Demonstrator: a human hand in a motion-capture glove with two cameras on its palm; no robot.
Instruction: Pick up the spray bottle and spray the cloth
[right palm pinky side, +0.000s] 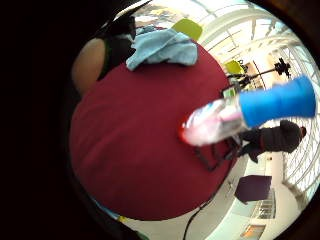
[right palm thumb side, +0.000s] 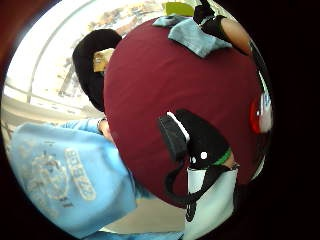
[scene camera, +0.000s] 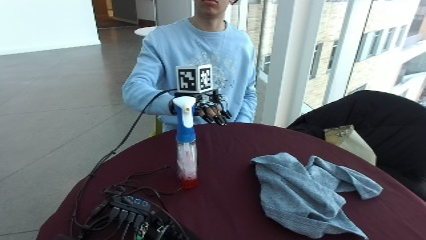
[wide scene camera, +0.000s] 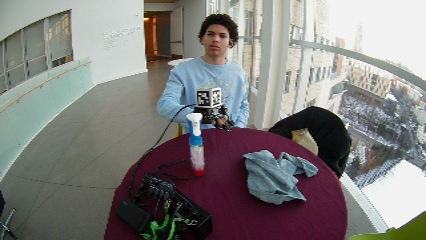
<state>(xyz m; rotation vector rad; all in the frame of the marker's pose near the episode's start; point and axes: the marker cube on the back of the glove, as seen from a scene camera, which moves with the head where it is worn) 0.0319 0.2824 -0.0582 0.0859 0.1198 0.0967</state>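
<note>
Partly hidden behind spray bottle (scene camera: 186, 145), right hand (scene camera: 212, 108) hangs with grip relaxed, empty; cloth (scene camera: 306, 192) apart.

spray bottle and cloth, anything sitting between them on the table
Nothing: in the outside view only bare maroon tabletop separates the upright spray bottle from the crumpled cloth.

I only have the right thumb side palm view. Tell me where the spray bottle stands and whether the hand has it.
Observer: The spray bottle stands upright on the table, untouched; the gloved right hand hovers behind its white head, fingers hanging loosely.
Operator: Give me the cloth's position.
Observer: The cloth lies crumpled on the table, apart from the bottle, on the side away from the cable box.
Operator: Report the bottle's contents.
Observer: Clear body, red at the base, blue collar.
</note>
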